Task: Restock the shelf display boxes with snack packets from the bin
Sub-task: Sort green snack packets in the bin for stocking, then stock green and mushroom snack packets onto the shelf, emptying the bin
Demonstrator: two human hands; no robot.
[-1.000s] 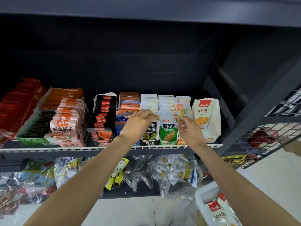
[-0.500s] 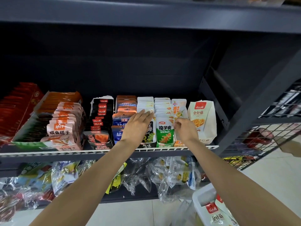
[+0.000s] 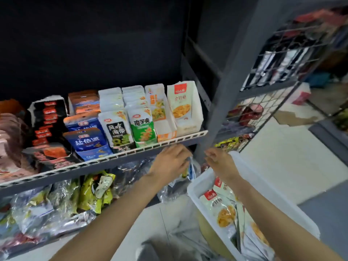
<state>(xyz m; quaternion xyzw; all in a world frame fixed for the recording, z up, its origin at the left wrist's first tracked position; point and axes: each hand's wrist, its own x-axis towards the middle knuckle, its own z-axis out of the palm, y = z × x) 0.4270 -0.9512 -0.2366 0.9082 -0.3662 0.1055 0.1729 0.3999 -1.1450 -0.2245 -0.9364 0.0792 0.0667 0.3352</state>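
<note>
While both grips hang loose and empty, right grip (image 3: pixel 219 162) above bin packets (image 3: pixel 222 210), left grip (image 3: pixel 172 162) beside.

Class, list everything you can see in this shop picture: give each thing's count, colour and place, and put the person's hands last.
shelf: one, dark grey, white slotted front rail.
display boxes: a row, mixed colours, on the shelf; the two rightmost white ones look nearly empty.
blue packets: at least two, in a box left of centre.
green packet: front of its row.
bagged goods: many, clear and yellow wrap, lower shelf.
bin: one, white, lower right.
snack packets: several, pale with orange print, in the bin.
wire rack: grey, right.
left hand: below the rail, fingers relaxed.
right hand: over the bin, holding nothing.
</note>
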